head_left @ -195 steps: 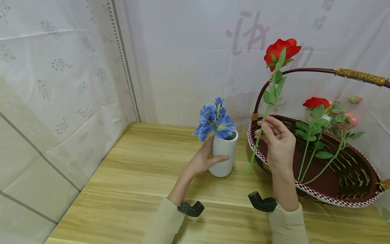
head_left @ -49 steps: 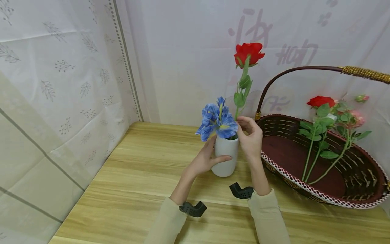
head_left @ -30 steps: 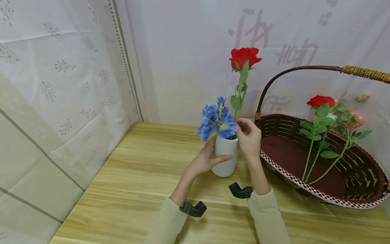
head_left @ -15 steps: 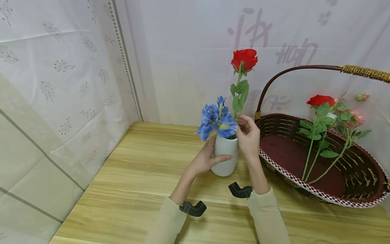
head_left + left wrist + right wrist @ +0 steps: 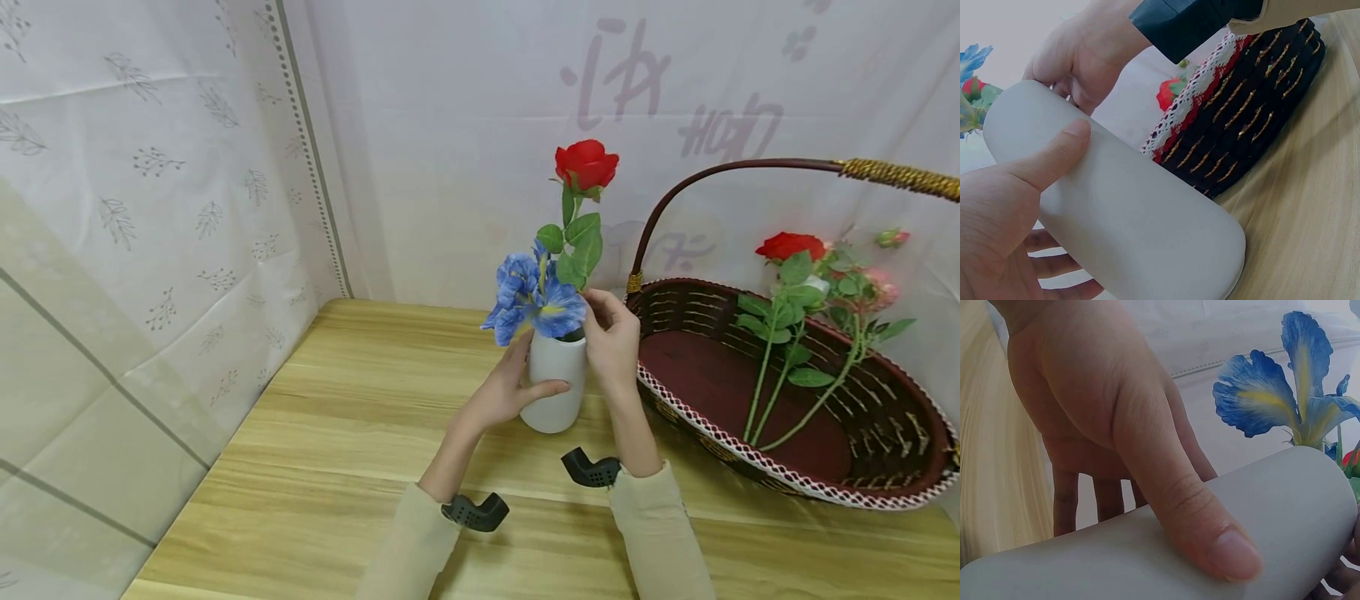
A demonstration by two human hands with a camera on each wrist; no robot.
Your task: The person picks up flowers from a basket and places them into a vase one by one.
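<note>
A white cylindrical vase point(image 5: 555, 362) stands upright on the wooden table, and my left hand point(image 5: 501, 396) holds its side, thumb across the front. In the right wrist view that thumb presses on the white wall beneath a blue iris point(image 5: 1300, 381). The iris leans out of the mouth on the left. At the rim's right side, my right hand point(image 5: 617, 342) pinches the stem of a red rose point(image 5: 587, 164), whose bloom rises above the iris. The stem's lower end is hidden by the vase and fingers. The left wrist view shows the right hand's curled fingers close to the rim.
To the right stands a dark woven basket point(image 5: 705, 358) with white lace trim and a tall arched handle point(image 5: 757, 165). Inside lean another red rose point(image 5: 789, 247) and several pink and white blooms. Printed curtains hang behind and left of the wooden table point(image 5: 315, 467).
Earlier the right hand held the red rose over the basket's left edge. It brought the rose left to the vase; the bloom has since sunk lower and turned. The left hand stays on the vase.
</note>
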